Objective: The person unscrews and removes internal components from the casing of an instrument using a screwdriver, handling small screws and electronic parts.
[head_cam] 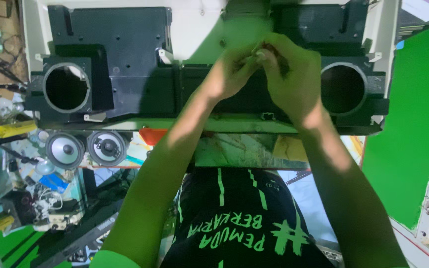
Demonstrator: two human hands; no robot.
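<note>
Green backdrop fills the right side of the frame, and a cluttered desk (6,164) of tools and wires runs down the left. Across the top lies a black plastic housing (120,64) inside a white frame (31,30), its long axis running left to right across the picture. It is matt black, with ribs and small screw holes, and has a round speaker opening at each end: one at upper left (66,87), one at upper right (342,87).

Both hands meet at the upper middle of the housing. The left hand (227,74) and right hand (289,74) touch each other, fingers curled and pinched together over something too small and blurred to tell.

Below the housing at left, two loose round speakers (86,149) lie side by side on the desk, cones facing up.
</note>
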